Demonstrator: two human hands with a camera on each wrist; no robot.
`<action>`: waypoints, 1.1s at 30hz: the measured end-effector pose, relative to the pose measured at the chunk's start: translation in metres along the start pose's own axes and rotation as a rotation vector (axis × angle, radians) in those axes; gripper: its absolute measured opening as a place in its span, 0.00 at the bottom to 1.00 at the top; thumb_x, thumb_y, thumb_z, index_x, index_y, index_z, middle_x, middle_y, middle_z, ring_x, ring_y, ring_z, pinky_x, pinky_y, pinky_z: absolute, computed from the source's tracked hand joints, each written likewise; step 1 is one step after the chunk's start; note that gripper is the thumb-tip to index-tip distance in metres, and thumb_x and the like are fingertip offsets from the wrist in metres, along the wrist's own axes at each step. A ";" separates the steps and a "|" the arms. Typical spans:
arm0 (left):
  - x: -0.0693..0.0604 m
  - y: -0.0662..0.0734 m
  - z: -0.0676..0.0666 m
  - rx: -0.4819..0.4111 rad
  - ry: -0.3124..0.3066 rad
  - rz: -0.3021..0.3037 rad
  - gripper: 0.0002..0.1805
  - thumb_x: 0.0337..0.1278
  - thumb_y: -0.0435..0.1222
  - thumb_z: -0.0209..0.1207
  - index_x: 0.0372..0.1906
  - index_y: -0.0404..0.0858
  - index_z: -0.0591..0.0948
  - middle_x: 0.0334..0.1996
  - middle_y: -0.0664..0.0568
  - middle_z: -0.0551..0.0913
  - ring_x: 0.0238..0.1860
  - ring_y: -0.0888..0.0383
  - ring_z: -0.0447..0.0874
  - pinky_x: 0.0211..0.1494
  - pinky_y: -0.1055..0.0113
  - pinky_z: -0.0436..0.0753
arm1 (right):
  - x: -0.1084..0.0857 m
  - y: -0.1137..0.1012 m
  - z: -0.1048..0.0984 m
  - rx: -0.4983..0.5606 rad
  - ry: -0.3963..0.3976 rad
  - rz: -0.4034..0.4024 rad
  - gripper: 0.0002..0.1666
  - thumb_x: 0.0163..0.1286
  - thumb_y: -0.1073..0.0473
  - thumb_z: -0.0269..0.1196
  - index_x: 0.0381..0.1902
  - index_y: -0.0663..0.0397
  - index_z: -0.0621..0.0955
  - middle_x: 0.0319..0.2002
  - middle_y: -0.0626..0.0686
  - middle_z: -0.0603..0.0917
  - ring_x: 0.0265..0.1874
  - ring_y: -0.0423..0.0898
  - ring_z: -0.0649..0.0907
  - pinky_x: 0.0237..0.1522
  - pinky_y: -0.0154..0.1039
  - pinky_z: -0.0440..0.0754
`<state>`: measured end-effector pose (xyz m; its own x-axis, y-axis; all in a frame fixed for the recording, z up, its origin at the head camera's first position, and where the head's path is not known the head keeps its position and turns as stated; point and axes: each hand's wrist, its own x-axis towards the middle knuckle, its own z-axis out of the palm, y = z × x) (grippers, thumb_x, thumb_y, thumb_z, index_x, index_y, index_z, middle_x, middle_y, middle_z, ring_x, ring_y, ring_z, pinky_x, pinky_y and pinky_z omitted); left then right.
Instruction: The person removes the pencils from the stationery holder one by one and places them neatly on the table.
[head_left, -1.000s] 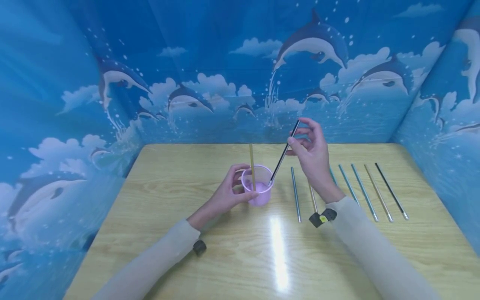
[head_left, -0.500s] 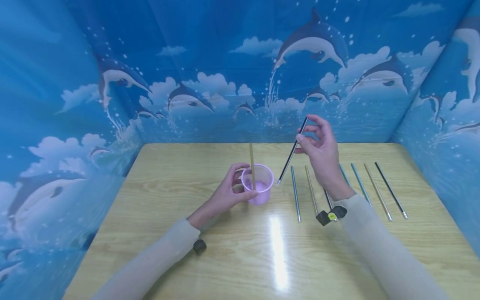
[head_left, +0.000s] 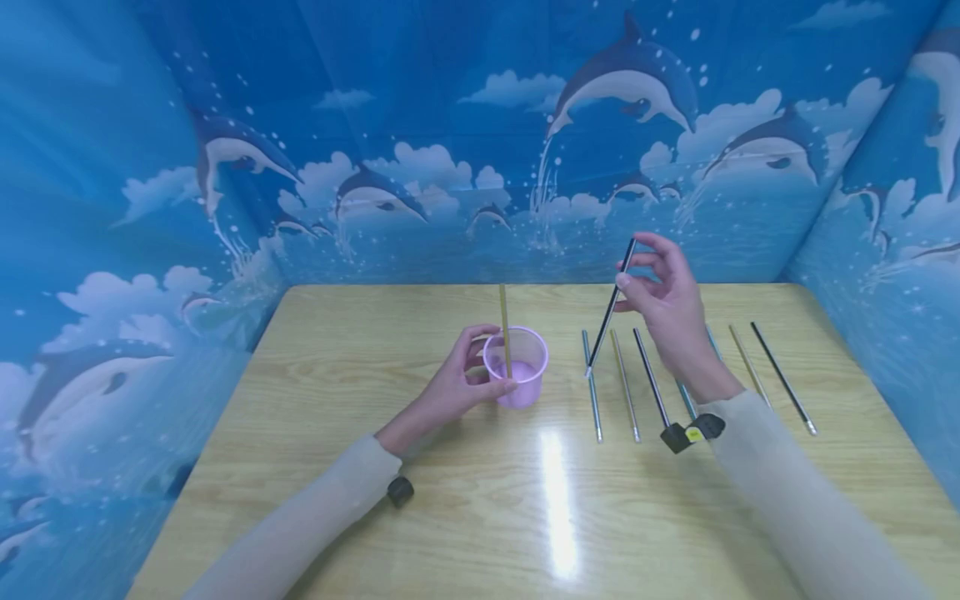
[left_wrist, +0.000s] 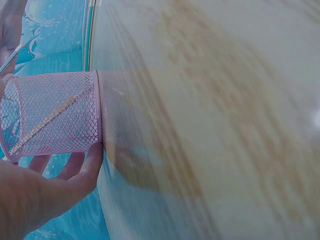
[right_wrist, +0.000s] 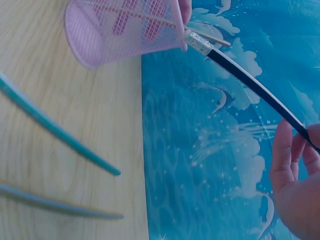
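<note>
A pink mesh pen cup (head_left: 528, 392) stands upright on the table, with one gold pencil (head_left: 504, 321) leaning inside it. My left hand (head_left: 453, 379) grips the cup's left side, its thumb at the near rim; the left wrist view has the fingers (left_wrist: 80, 172) against the mesh. Raised to the right of the cup, my right hand (head_left: 667, 312) pinches a black pencil (head_left: 611, 312) near its upper end. That pencil slants with its white-and-silver eraser end down, apart from the cup, and overlaps a teal pencil (head_left: 595, 408) on the table in the head view.
Several pencils lie in a row on the right: a gold pencil (head_left: 624, 387), a black pencil (head_left: 649, 375), another gold pencil (head_left: 746, 358) and a black pencil (head_left: 783, 379) at the far right. My right forearm partly covers the row. A dolphin-print curtain (head_left: 450, 150) surrounds the wooden table (head_left: 337, 350).
My right hand has carried the black pencil rightward, from its lower end at the cup's rim to above the teal pencil. The left hand and the cup have stayed in place.
</note>
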<state>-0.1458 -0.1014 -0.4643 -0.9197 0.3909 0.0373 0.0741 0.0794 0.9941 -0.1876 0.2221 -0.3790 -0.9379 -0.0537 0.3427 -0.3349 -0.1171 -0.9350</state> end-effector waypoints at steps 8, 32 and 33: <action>0.000 0.001 0.001 0.006 0.003 -0.001 0.47 0.61 0.31 0.77 0.80 0.49 0.64 0.75 0.48 0.75 0.71 0.39 0.76 0.68 0.49 0.85 | -0.007 0.001 -0.019 -0.108 0.006 0.022 0.34 0.82 0.68 0.64 0.80 0.47 0.70 0.59 0.62 0.79 0.46 0.49 0.88 0.41 0.38 0.93; 0.000 0.001 0.001 -0.008 -0.004 0.002 0.47 0.62 0.30 0.76 0.80 0.49 0.64 0.75 0.47 0.74 0.72 0.38 0.75 0.69 0.49 0.84 | -0.030 0.010 -0.089 -0.221 0.032 0.081 0.33 0.82 0.68 0.63 0.79 0.48 0.71 0.54 0.55 0.78 0.42 0.40 0.87 0.36 0.32 0.90; 0.000 0.001 0.001 -0.009 -0.004 0.002 0.47 0.62 0.30 0.76 0.80 0.49 0.64 0.76 0.47 0.74 0.72 0.39 0.75 0.69 0.49 0.84 | -0.031 0.010 -0.093 -0.255 0.031 0.090 0.33 0.83 0.67 0.62 0.80 0.47 0.70 0.54 0.54 0.78 0.42 0.40 0.87 0.36 0.31 0.89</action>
<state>-0.1452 -0.1009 -0.4631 -0.9180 0.3946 0.0392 0.0728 0.0705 0.9949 -0.1703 0.3145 -0.4073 -0.9659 -0.0220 0.2578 -0.2583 0.1409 -0.9557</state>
